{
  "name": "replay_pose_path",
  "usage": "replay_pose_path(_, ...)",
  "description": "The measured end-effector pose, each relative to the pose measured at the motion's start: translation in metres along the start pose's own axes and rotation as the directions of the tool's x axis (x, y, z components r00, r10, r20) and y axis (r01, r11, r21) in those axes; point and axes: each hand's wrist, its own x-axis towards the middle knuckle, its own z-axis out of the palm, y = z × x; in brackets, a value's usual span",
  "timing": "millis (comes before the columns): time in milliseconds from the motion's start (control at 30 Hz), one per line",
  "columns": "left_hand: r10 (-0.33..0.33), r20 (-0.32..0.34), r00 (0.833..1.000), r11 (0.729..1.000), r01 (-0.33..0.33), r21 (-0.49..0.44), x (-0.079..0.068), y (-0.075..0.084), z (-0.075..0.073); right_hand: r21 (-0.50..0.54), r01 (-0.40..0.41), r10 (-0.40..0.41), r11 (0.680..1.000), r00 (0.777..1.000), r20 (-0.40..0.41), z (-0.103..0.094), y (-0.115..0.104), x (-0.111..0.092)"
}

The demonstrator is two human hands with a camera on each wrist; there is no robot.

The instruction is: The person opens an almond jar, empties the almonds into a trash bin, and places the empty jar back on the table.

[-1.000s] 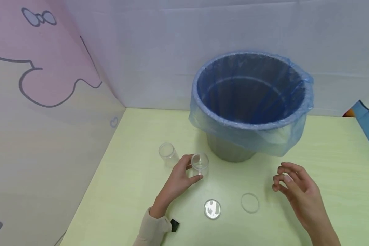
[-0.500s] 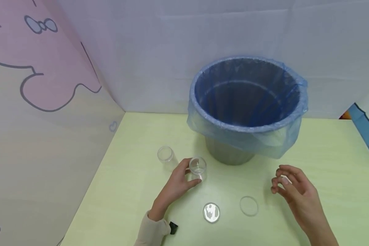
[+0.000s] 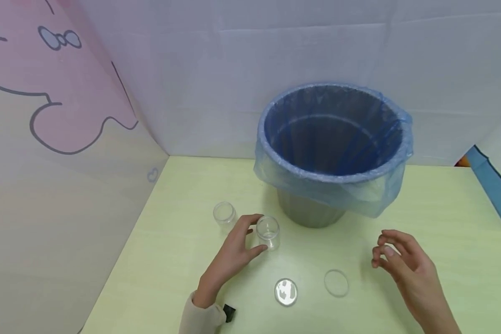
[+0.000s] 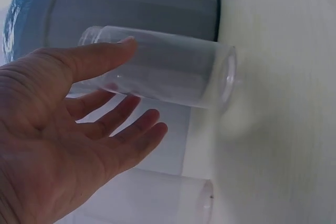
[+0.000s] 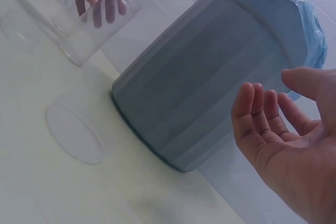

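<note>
A tall clear plastic jar [image 3: 268,238] stands upright and lidless on the table, left of the bin. My left hand [image 3: 234,253] is loosely around its left side, thumb in front and fingers behind. In the left wrist view the thumb overlaps the clear jar [image 4: 168,69], while the other fingers spread below it; contact is unclear. A second clear jar [image 3: 224,215] stands just behind my left hand. My right hand [image 3: 413,273] hovers at the right, fingers loosely bent, holding nothing. Between the hands lie a round lid with a shiny disc [image 3: 285,292] and a thin clear ring [image 3: 336,283].
A grey bin [image 3: 311,208] with a blue plastic liner [image 3: 271,169] stands behind the hands on the pale yellow table [image 3: 183,185]. White sheeting [image 3: 200,93] hangs behind it, and a panel with cartoon drawings [image 3: 75,195] borders the left side.
My left hand has loosened and drawn slightly left from the jar, which remains standing. My right hand keeps its pose. The whole head view has shifted a little.
</note>
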Motion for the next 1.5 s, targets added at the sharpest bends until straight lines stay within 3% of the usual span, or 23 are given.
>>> replay_pose_path(200, 0.032, -0.043, 0.999, 0.987, -0.025, 0.161, -0.006, 0.013, -0.008, -0.059, -0.039, 0.037, 0.997, 0.998, -0.042, -0.006, -0.006, -0.010)
replay_pose_path(333, 0.069, -0.059, 0.996, 0.958, -0.050, 0.282, -0.011, 0.022, -0.013, -0.139, -0.099, 0.087, 0.985, 0.992, -0.094, -0.010, -0.007, -0.017)
replay_pose_path(533, 0.096, -0.082, 0.992, 0.909, -0.054, 0.413, -0.020, 0.030, -0.022, -0.291, -0.115, 0.097, 0.950, 0.992, -0.078, -0.015, -0.012, -0.023)
replay_pose_path(633, 0.149, -0.097, 0.984, 0.853, -0.078, 0.516, -0.025, 0.031, -0.028, -0.482, -0.117, 0.091, 0.868, 0.993, -0.078, -0.016, -0.017, -0.023)
replay_pose_path(767, 0.272, -0.099, 0.957, 0.729, -0.138, 0.670, -0.032, 0.028, -0.037, -0.724, -0.134, 0.070, 0.677, 0.991, -0.118, -0.017, -0.022, -0.023)
replay_pose_path(833, 0.328, -0.096, 0.940, 0.679, -0.164, 0.716, -0.035, 0.028, -0.043, -0.778, -0.138, 0.056, 0.612, 0.990, -0.132, -0.018, -0.024, -0.023)
replay_pose_path(900, 0.365, -0.089, 0.927, 0.644, -0.183, 0.743, -0.040, 0.027, -0.047, -0.804, -0.127, 0.037, 0.581, 0.991, -0.130, -0.020, -0.026, -0.023)
replay_pose_path(1033, 0.395, -0.091, 0.914, 0.611, -0.188, 0.769, -0.047, 0.026, -0.055, -0.840, -0.077, -0.029, 0.538, 0.994, -0.109, -0.023, -0.029, -0.026)
replay_pose_path(1200, 0.386, -0.110, 0.916, 0.528, -0.122, 0.841, -0.055, 0.020, -0.067, -0.876, -0.028, -0.104, 0.482, 0.991, -0.089, -0.024, -0.036, -0.025)
replay_pose_path(1333, 0.356, -0.116, 0.927, 0.461, -0.066, 0.885, -0.060, 0.014, -0.077, -0.912, -0.016, -0.132, 0.409, 0.988, -0.076, -0.024, -0.039, -0.025)
replay_pose_path(1400, 0.343, -0.124, 0.931, 0.448, -0.046, 0.893, -0.062, 0.011, -0.082, -0.929, -0.002, -0.143, 0.371, 0.988, -0.059, -0.025, -0.041, -0.025)
replay_pose_path(1500, 0.322, -0.142, 0.936, 0.455, -0.022, 0.890, -0.067, 0.007, -0.091, -0.944, 0.047, -0.173, 0.326, 0.985, -0.011, -0.026, -0.043, -0.027)
